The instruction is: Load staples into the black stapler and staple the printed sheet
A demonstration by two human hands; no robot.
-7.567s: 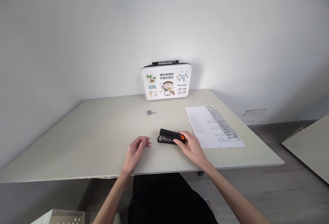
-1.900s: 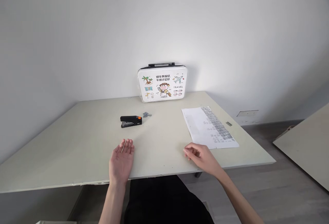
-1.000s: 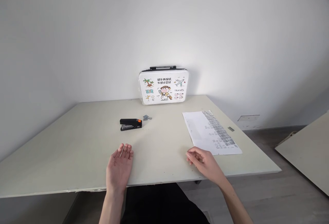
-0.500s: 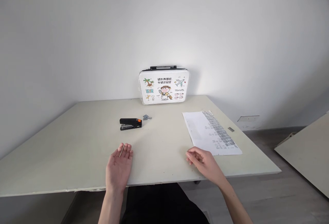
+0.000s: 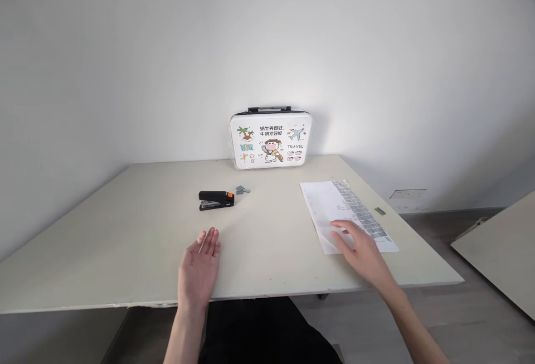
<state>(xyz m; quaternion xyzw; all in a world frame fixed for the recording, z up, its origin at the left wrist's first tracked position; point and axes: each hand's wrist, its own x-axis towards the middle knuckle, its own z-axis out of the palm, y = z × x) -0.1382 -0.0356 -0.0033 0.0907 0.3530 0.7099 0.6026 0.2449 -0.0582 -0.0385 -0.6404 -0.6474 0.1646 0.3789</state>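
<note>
Two hands show: the right hand (image 5: 363, 251), its grip moderately wide, hides part of the sheet of paper (image 5: 321, 205) right of centre, contact impossible to tell, while the left hand (image 5: 198, 276), palm up with fingers extended, is left of centre. The sheet's long axis slants toward the frame's lower right, its fine print illegible. Above the left hand, the black stapler (image 5: 216, 197) lies crosswise, nose pointing left.

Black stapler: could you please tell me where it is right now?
In the head view, the black stapler lies on the table, left of centre, just left of the small grey staple strips and beyond the left hand.
</note>
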